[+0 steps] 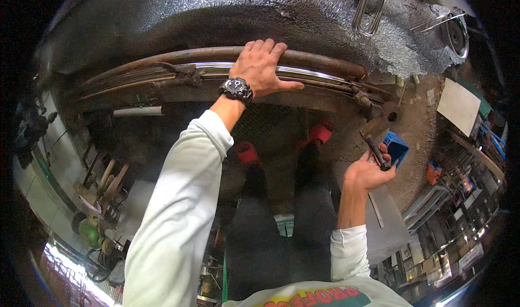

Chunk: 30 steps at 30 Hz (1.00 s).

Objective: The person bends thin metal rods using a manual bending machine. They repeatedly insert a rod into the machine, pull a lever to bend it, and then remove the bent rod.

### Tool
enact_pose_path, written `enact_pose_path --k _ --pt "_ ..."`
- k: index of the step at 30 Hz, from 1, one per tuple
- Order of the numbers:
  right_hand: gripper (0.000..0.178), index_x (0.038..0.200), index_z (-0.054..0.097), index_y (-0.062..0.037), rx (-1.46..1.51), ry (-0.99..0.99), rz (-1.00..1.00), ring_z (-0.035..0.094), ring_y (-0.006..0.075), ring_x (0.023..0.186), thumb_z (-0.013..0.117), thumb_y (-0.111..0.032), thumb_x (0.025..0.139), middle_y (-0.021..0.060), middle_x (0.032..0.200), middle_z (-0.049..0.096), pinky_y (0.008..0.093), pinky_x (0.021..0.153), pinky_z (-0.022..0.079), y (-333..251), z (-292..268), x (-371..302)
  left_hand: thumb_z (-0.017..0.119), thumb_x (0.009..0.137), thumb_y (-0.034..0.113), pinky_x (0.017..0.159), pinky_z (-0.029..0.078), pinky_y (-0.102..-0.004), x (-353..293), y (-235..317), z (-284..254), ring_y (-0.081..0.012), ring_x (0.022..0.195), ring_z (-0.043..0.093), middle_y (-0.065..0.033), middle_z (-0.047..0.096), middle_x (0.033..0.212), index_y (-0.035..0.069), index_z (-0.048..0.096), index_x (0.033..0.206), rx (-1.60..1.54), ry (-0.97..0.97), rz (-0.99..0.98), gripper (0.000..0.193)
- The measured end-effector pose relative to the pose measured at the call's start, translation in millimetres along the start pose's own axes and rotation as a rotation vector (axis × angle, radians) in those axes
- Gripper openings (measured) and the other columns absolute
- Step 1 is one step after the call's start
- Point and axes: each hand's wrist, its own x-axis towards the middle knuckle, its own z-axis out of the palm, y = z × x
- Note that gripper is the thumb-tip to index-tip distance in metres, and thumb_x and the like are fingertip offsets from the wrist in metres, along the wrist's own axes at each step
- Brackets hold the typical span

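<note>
My left hand (261,66), with a black wristwatch on the wrist, lies flat with fingers spread on a long rusty curved bar (319,63) of a stack of metal strips. My right hand (367,172) is lower right and grips the dark handle of a hammer (376,144), whose rusty head points up toward the right end of the bar. A blue box (397,147) sits just right of the hammer. My legs in dark trousers and red shoes (248,153) stand below the bar.
A grey metal plate (385,220) with a thin strip on it lies below my right hand. A steel U-shaped clamp (370,9) lies on the dark ground above. Wooden-handled tools (105,179) lean at the left. A pale board (458,105) lies at the right.
</note>
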Motion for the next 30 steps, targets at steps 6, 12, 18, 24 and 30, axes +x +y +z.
enact_pose_path --k 6,12,18,24,30 --pt "0.039 0.090 0.050 -0.0090 -0.154 -0.296 -0.040 0.054 0.0307 0.121 0.032 -0.038 0.108 0.0156 0.109 0.064 0.0485 0.111 0.033 -2 -22 19 0.072 0.069 0.080 0.104 0.044 -0.0464 4 -8 10 -0.0342 0.115 0.057 -0.0161 0.060 0.116 0.006 0.058 0.131 0.110 0.073 0.040 0.097" --pt "0.071 0.055 0.044 -0.0096 -0.072 -0.455 -0.010 0.059 0.0310 0.083 0.023 -0.053 0.106 0.0140 0.064 0.056 0.0470 0.099 0.044 -46 -25 128 0.077 0.069 0.072 0.106 0.043 -0.0464 10 -10 8 -0.0360 0.115 0.056 -0.0161 0.059 0.119 0.006 0.055 0.134 0.097 0.027 0.034 0.095" --pt "0.080 0.050 0.040 -0.0092 -0.183 -0.719 0.045 0.045 0.0265 0.063 0.012 -0.062 0.104 0.0083 0.054 0.043 0.0403 0.080 0.044 -72 107 167 0.078 0.069 0.070 0.107 0.041 -0.0465 5 -6 2 -0.0361 0.118 0.055 -0.0170 0.059 0.122 0.004 0.054 0.135 0.165 -0.006 0.009 0.096" --pt "0.078 0.059 0.051 -0.0047 -0.388 -1.316 0.011 0.054 0.0255 0.073 0.018 -0.056 0.108 0.0099 0.061 0.051 0.0358 0.082 0.045 -51 139 154 0.078 0.069 0.069 0.108 0.041 -0.0476 10 -3 6 -0.0381 0.120 0.054 -0.0182 0.058 0.126 0.007 0.052 0.138 0.150 0.012 0.015 0.096" --pt "0.036 0.085 0.063 -0.0015 -0.676 -0.786 -0.869 0.058 0.0230 0.082 0.053 -0.031 0.104 0.0097 0.083 0.061 0.0360 0.084 0.047 -79 127 121 0.077 0.070 0.071 0.109 0.041 -0.0474 11 0 -2 -0.0378 0.121 0.054 -0.0179 0.058 0.126 0.007 0.053 0.137 0.086 -0.069 -0.022 0.096"
